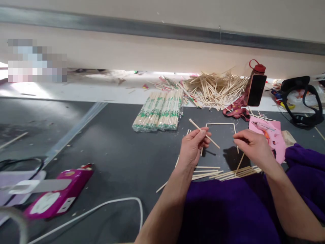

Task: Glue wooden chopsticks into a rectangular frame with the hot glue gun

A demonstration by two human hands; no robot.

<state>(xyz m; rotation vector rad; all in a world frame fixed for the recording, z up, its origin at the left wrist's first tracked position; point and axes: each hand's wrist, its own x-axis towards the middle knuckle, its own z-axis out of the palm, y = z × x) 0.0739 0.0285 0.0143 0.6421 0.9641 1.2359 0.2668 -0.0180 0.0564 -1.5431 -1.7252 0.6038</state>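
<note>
My left hand [195,144] pinches a thin wooden chopstick [212,141] between thumb and fingers, slanting down to the right above the table. To its right, my right hand [251,145] has thumb and fingertips pressed together; whatever is between them, if anything, is too small to make out. Under and between both hands, several chopsticks lie as a square-cornered outline [219,124], partly covered by my fingers. Closer to me, a row of loose chopsticks [228,173] lies along the purple cloth. A single slanting stick [239,165] shows just below my right hand.
Plastic-wrapped chopstick bundles [158,112] lie left of my hands. Behind are a large stick pile [215,88], a phone [256,90] against a red-capped bottle [259,68], and a black strap headset [302,101]. Right sits a pink sheet [278,144]; left, a magenta power strip [61,193] and white cable [101,204].
</note>
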